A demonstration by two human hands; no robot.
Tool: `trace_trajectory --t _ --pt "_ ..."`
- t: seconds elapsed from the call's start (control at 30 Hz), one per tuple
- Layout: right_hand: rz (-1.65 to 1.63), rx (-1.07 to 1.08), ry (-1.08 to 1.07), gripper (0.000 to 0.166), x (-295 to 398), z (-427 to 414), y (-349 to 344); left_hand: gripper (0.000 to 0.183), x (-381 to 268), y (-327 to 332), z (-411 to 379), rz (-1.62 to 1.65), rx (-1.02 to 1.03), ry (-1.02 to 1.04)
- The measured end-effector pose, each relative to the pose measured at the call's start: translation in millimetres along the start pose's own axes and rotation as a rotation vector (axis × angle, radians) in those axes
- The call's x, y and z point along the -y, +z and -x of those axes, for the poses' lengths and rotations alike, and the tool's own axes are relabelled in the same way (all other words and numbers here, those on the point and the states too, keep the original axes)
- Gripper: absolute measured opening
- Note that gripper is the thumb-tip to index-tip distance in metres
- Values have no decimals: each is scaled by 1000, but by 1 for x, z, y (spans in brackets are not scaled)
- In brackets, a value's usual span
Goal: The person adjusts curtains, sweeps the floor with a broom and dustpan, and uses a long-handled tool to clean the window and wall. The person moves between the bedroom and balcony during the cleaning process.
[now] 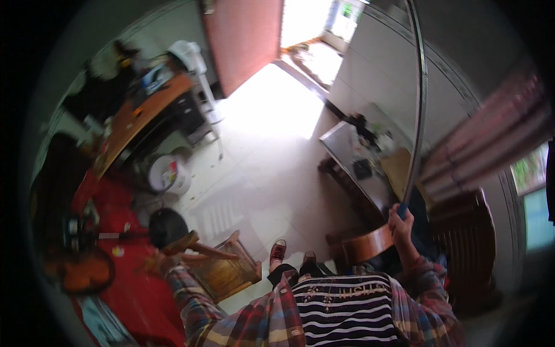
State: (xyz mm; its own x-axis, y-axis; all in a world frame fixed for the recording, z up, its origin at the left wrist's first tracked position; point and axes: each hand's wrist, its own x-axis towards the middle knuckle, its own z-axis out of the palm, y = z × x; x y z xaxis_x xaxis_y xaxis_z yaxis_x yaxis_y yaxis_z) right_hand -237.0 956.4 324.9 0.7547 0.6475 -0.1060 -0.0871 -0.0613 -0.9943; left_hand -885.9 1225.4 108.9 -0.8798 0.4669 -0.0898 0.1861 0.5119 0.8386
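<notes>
My right hand [401,221] is closed around the blue-ended grip of a long metal pole [419,108], which rises past the wall to the top of the picture. Below that hand is the curved brown wooden part of a piece of furniture [368,245]. My left hand [161,260] is blurred, at the left beside a wooden chair [225,264] and its top rail; whether it grips the chair is unclear. A round black object [168,227] lies just above it.
A cluttered wooden desk [151,108] stands at the left, with a white bucket [169,175] below its edge and a red cloth [138,299] nearer me. A low table [347,143] and a slatted wooden chair [464,243] are at the right. The door [245,39] stands ajar ahead.
</notes>
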Motion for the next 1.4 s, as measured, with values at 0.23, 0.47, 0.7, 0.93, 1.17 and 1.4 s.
trace_trajectory --t 0.23,0.47,0.7,0.93,1.17,1.4 --pt "-5 -227 19 7 19 13 30 41 -17 98 -38 -64 198 11" --pt "7 -475 -62 8 24 34 16 39 -27 162 -45 -136 360 51" --pt "-45 -582 -95 9 45 62 20 37 -30 197 -41 -184 454 60" --pt "-61 -601 -134 9 65 91 18 35 -30 215 -27 -221 525 62" --pt "-30 -629 -179 10 73 100 10 33 -34 229 -6 -243 570 61" --pt "-26 -609 -240 12 78 103 -3 31 -38 238 25 -283 586 41"
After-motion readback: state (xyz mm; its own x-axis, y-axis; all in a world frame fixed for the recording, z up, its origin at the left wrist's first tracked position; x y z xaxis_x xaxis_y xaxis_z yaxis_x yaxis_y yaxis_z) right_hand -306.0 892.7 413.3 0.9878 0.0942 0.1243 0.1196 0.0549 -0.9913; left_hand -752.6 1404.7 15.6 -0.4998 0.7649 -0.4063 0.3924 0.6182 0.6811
